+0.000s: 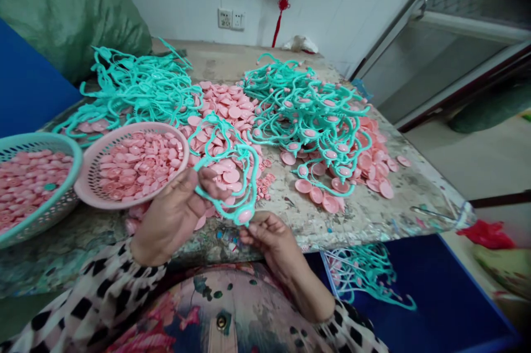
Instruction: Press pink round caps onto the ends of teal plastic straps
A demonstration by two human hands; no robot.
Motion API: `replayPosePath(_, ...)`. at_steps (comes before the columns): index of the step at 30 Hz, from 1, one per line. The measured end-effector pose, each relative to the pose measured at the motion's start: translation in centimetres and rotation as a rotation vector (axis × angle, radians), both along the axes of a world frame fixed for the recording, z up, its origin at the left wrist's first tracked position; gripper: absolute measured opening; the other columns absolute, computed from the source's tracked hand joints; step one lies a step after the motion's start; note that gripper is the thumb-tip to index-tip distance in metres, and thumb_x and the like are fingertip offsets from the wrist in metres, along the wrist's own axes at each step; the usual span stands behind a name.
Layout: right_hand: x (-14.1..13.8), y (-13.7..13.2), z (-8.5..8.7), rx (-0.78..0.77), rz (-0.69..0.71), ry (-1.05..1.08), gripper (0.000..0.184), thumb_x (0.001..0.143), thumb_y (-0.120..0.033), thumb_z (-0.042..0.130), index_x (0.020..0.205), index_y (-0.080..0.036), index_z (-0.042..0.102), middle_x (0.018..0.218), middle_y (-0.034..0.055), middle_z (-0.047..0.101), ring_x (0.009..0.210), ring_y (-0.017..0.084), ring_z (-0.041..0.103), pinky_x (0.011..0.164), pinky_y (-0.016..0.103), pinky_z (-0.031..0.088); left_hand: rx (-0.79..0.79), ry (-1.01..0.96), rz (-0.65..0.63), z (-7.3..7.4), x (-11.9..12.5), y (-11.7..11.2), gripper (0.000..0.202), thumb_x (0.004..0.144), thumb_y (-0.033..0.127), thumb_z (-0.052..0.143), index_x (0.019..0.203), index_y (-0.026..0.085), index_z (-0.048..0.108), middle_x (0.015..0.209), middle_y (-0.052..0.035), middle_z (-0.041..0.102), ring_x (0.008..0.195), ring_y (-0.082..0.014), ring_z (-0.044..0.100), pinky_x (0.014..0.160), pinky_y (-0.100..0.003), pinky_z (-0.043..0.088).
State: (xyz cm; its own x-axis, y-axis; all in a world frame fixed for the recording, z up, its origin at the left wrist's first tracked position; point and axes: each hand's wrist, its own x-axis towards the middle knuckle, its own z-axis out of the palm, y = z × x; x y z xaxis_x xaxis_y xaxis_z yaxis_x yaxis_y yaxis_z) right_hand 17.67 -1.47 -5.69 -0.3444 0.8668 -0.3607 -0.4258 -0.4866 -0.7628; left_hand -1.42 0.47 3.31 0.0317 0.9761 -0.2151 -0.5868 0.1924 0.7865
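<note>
Wood, or some board rough with dried paint stains, seems to make the worktable (369,223), which carries nearly everything. Below its front edge is a blue container (448,286) with more teal pieces lying in it. On the tabletop, the right heap (307,101) of teal frames has many pink ovals set in it, while the left heap (141,87) looks plain; I judge they are kept apart by kind. Next in size come the teal basket (72,162) and the pink basket (88,195), both of perforated plastic, filled with small glossy pink parts and standing near the left hand (172,223), probably for easy reaching.

This left hand grasps the curved side of one teal frame (252,176), thumb against fingers. The right hand (277,242) has its fingertips closed at the narrow end, so the frame is held above the front of the table between both hands (I suppose this steadies a thin, bendable loop). Behind it, shallow pink discs (230,101) overlap like shells. Smaller is the smooth pink oval (245,216) on the held frame, and smallest are knobby pink bits (265,184) just beside.
</note>
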Motion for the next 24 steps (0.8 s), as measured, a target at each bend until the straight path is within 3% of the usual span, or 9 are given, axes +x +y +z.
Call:
replayPosePath(3,1.3,0.4,-1.2,0.259,0.138,-0.344,0.011,0.076,-0.03,0.069,0.075,-0.019,0.068,0.071,0.0002,0.066,0.066,0.014,0.059,0.065,0.027,0.049,-0.018,-0.001,0.046,0.7,-1.2,0.0,0.021,0.085,0.034,0.061,0.08,0.014,0.065,0.056,0.0036,0.046,0.053,-0.0076,0.046,0.058,-0.02,0.049)
replayPosePath(7,3.9,3.0,-1.6,0.628,-0.023,-0.933,0.012,0.082,-0.023,0.057,0.086,-0.021,0.069,0.085,0.0044,0.069,0.081,0.02,0.061,0.078,0.033,0.045,-0.031,0.092,0.025,0.3,-1.5,-0.3,0.028,0.082,0.039,0.064,0.073,0.013,0.063,0.052,0.0052,0.037,0.046,-0.0059,0.034,0.047,-0.018,0.039)
replayPosePath(11,4.4,4.9,-0.9,0.796,0.036,-1.3,0.023,0.088,-0.025,0.048,0.101,-0.017,0.066,0.092,0.0095,0.066,0.086,0.023,0.06,0.078,0.034,0.043,-0.049,0.143,-0.11,-1.0,-0.3,-0.5,0.031,0.087,0.041,0.057,0.074,0.013,0.06,0.049,0.0077,0.028,0.043,-0.0052,0.029,0.047,-0.019,0.036)
replayPosePath(14,3.6,5.4,-0.5,0.784,0.119,-1.439,0.025,0.09,-0.028,0.049,0.107,-0.016,0.064,0.094,0.0104,0.064,0.085,0.023,0.06,0.073,0.032,0.043,-0.055,0.175,-0.189,-1.7,0.6,-0.7,0.029,0.088,0.038,0.055,0.071,0.015,0.054,0.049,0.0087,0.026,0.042,-0.0053,0.025,0.045,-0.019,0.033)
replayPosePath(18,2.9,5.5,-0.6,0.809,0.185,-1.497,0.023,0.092,-0.028,0.047,0.101,-0.018,0.066,0.089,0.0095,0.061,0.081,0.022,0.059,0.07,0.03,0.041,-0.059,0.202,-0.232,-1.9,1.0,-0.6,0.033,0.086,0.037,0.057,0.063,0.018,0.042,0.051,0.0085,0.027,0.043,-0.0063,0.024,0.044,-0.02,0.033)
replayPosePath(24,2.8,5.5,-0.9,0.908,0.203,-1.532,0.017,0.086,-0.021,0.05,0.093,-0.015,0.064,0.086,0.0099,0.06,0.081,0.022,0.057,0.07,0.03,0.041,-0.063,0.257,-0.234,-1.8,1.1,-0.3,0.03,0.085,0.035,0.058,0.064,0.017,0.046,0.05,0.0073,0.032,0.046,-0.0069,0.029,0.05,-0.02,0.035)
